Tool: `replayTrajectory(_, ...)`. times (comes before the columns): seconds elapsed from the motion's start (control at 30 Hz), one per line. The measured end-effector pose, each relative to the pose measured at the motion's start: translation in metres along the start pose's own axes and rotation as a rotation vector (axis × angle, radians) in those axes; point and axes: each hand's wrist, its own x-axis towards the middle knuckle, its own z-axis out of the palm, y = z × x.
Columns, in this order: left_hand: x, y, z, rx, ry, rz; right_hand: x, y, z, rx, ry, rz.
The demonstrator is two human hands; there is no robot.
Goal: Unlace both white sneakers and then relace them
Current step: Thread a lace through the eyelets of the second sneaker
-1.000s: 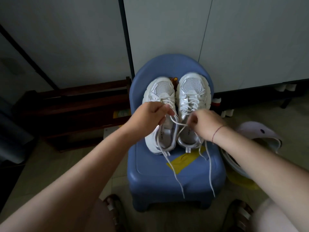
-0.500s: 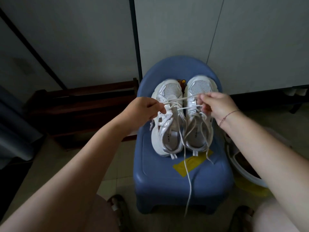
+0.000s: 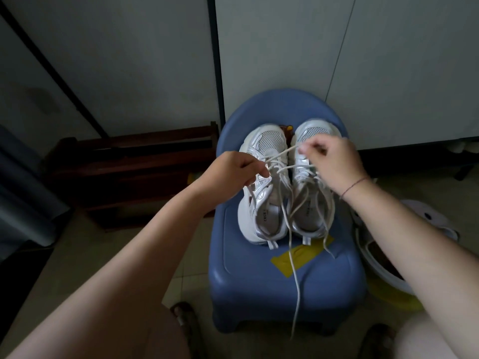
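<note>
Pinching the white cord lace (image 3: 278, 152) crosswise between my left hand (image 3: 233, 174) and right hand (image 3: 334, 161), I held it above the white mesh sneakers (image 3: 270, 139), toes pointing away from me.

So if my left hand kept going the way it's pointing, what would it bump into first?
Probably the left sneaker: the left hand points right across its laces, pinching one. Beyond that sits the right sneaker. Its height above them is unclear.

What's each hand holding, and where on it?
Left hand and right hand each pinch the white shoelace mid-strand, pulled taut between them over the sneakers.
</note>
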Motion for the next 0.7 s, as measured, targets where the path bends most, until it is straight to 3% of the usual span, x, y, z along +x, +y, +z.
replayTrajectory(0.27, 0.006, -0.006, 0.002, -0.003, -0.107, -0.047, 0.021, 0.041, -0.009, -0.005, 0.277, 0.302)
replayTrajectory(0.43, 0.009, -0.008, 0.000, -0.093, -0.179, -0.060, 0.028, 0.044, -0.005, 0.030, 0.278, 0.362)
replayTrajectory(0.6, 0.026, -0.021, 0.000, -0.518, 0.085, -0.273, 0.017, 0.009, 0.009, -0.081, 0.231, 0.241)
replayTrajectory(0.7, 0.038, -0.034, 0.008, -0.678, 0.219, -0.358, -0.007, -0.018, 0.030, 0.010, -0.026, 0.256)
